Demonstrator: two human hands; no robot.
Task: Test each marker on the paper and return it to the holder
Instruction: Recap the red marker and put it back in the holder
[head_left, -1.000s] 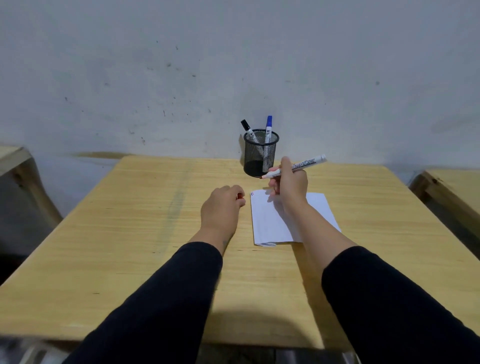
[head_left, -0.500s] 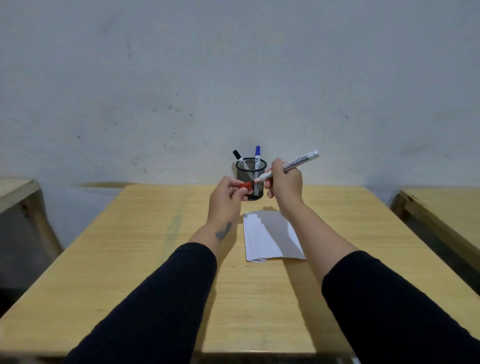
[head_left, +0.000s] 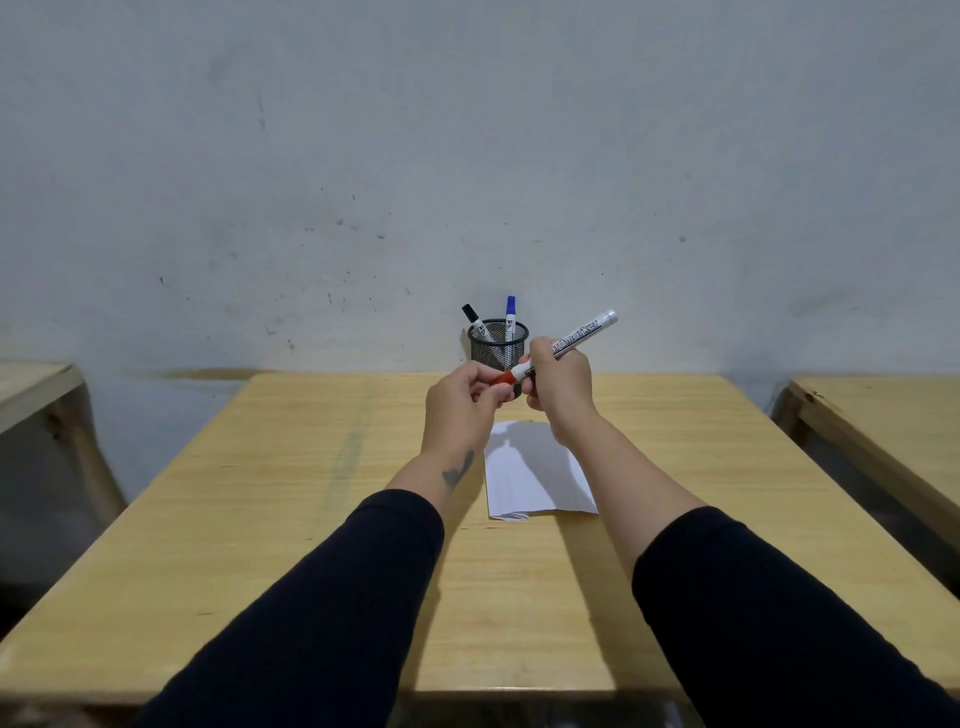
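Red cap (head_left: 502, 378) is now seated on the marker (head_left: 570, 343) — a second ago the left hand (head_left: 460, 410) held it apart. Left pinches the cap, right hand (head_left: 561, 387) grips the barrel, both raised in front of the holder (head_left: 497, 347) beyond the paper (head_left: 537, 475) — looks ready to drop back in.

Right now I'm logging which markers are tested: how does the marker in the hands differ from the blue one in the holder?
The held marker has a red cap; the blue marker has a blue one. The held marker slants in mid-air between the left hand and right hand; the blue marker stands nearly upright in the mesh holder. Both have white barrels.
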